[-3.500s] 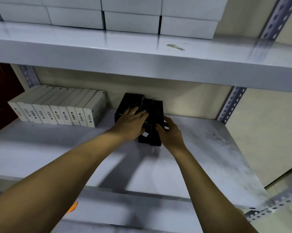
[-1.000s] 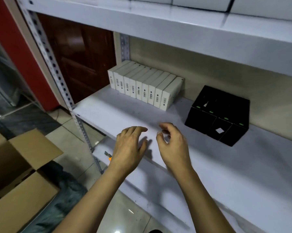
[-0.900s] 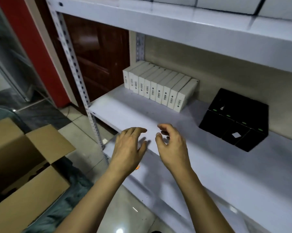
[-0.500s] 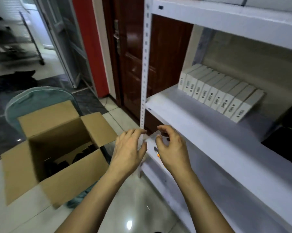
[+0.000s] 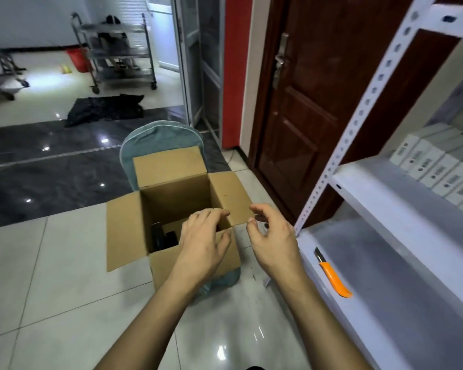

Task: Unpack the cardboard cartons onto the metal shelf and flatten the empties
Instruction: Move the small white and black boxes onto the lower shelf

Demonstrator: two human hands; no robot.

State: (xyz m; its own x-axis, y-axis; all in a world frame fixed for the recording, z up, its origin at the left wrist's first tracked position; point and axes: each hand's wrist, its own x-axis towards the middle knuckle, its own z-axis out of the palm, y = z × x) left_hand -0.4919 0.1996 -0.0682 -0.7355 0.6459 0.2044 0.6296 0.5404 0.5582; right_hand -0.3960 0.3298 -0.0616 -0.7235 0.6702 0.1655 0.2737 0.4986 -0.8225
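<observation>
Nothing in the left hand: fingers loose and a little bent, palm down. Nothing in the right hand either: fingers softly curled, thumb and first finger near each other but pinching nothing. Side by side, close, not touching.

Below the left hand, the near corner of the cardboard carton, on the floor with its flaps open. Just left of that hand's fingertips, down at the bottom of the carton, a few black boxes. In front of the right hand's fingers, the carton's right flap. Under the carton and sticking out behind it, a blue-green soft thing, maybe a bag or a cushion; hard to tell which.

To the right of the right hand, the white metal shelf. On its low board, near the right wrist, an orange knife. Higher up and further right, a row of white boxes on the next board. Past the right hand, a dark brown door. Far off past the left hand, a black cloth on the floor and a metal cart.
</observation>
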